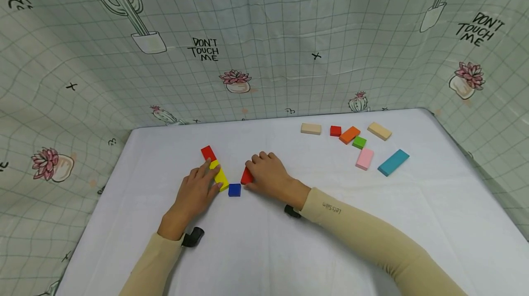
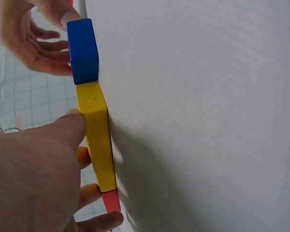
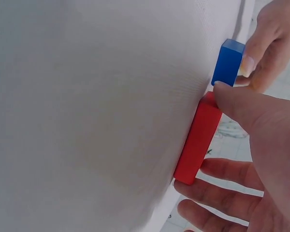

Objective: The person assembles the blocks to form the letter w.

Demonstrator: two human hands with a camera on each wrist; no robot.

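A slanted row holds a red block (image 1: 208,153), then a yellow block (image 1: 220,177), then a small blue block (image 1: 234,190) at its near end. My left hand (image 1: 196,191) grips the yellow block, thumb near its blue end and fingers toward the red end. In the left wrist view the yellow block (image 2: 97,137) touches the blue block (image 2: 83,53). My right hand (image 1: 268,175) holds a second red block (image 1: 246,176), partly hidden by the hand. The right wrist view shows that red block (image 3: 199,140) between thumb and fingers, its end close to the blue block (image 3: 228,63).
Toward the back right lie two beige blocks (image 1: 311,128), a small red block (image 1: 335,131), an orange block (image 1: 350,134), a green block (image 1: 359,142), a pink block (image 1: 364,159) and a teal block (image 1: 393,162). A patterned cloth (image 1: 272,75) rises behind the white table (image 1: 330,259).
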